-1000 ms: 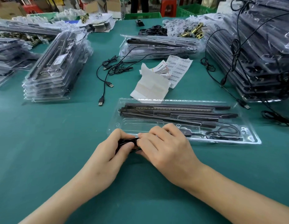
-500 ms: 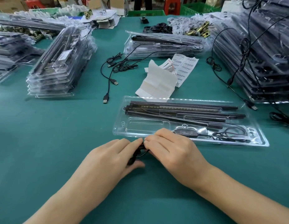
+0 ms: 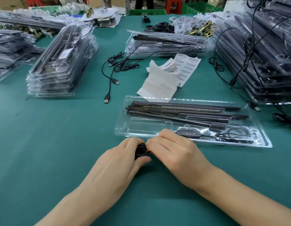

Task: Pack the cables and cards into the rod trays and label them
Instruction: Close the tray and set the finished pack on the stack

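A clear plastic rod tray (image 3: pixel 151 126) lies open in front of me with black rods (image 3: pixel 182 111) in its upper slots, an inline controller (image 3: pixel 188 133) and a loose cable loop (image 3: pixel 234 135) in its lower slots. Just below the tray's near edge, my left hand (image 3: pixel 115 163) and my right hand (image 3: pixel 174 152) meet over a small coiled black cable (image 3: pixel 140 150). Both hands pinch the coil; most of it is hidden by my fingers. Label sheets with barcodes (image 3: pixel 187 66) and white backing paper (image 3: pixel 159 84) lie behind the tray.
Loose USB cables (image 3: pixel 113 74) trail at centre. Stacks of packed trays stand at left (image 3: pixel 58 62), back centre (image 3: pixel 166 44) and right (image 3: pixel 263 51), with cables hanging off the right stack. Brass hardware in bags (image 3: pixel 200 28) sits at the back on the green table (image 3: pixel 60 144).
The view has shifted so the tray sits slightly further right. My hands have kept working the coiled cable together below the tray's edge, the left thumb now curled under it.
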Action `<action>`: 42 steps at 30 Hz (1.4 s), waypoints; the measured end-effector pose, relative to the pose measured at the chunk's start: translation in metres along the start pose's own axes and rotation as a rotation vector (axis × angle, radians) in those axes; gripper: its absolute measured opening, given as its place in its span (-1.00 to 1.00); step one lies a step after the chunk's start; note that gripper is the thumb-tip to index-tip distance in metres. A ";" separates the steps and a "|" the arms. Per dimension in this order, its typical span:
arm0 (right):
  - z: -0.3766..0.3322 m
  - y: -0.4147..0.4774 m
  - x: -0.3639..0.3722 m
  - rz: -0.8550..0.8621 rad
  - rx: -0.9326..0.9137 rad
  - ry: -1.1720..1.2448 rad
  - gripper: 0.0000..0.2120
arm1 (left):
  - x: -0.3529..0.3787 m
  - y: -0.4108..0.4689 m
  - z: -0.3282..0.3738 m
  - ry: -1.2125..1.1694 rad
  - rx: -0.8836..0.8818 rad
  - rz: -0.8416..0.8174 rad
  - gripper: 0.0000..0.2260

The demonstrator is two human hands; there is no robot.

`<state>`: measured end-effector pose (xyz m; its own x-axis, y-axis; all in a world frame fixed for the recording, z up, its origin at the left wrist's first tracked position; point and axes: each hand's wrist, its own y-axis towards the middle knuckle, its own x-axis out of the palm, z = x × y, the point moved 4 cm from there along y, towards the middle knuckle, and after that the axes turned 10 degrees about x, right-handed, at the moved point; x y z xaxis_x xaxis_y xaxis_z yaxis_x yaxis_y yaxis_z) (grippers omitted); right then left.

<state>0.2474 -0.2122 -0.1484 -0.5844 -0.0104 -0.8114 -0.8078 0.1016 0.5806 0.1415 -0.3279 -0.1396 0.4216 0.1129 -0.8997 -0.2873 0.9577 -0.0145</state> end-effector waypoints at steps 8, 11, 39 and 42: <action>-0.001 0.003 -0.007 0.104 -0.019 -0.168 -0.79 | 0.006 0.000 -0.015 -0.230 0.048 0.126 -0.91; -0.001 0.002 -0.006 0.076 -0.013 -0.161 -0.78 | 0.005 0.004 -0.018 -0.359 0.062 0.125 -0.88; 0.003 0.006 -0.003 0.154 0.029 -0.082 -0.82 | -0.053 0.051 -0.063 0.046 0.430 0.083 -0.66; 0.004 0.008 -0.003 0.196 0.048 -0.086 -0.81 | -0.052 0.052 -0.058 0.072 0.476 0.115 -0.73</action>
<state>0.2431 -0.2072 -0.1414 -0.7199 0.0993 -0.6869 -0.6733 0.1404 0.7259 0.0543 -0.2990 -0.1188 0.3454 0.2221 -0.9118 0.1033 0.9567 0.2721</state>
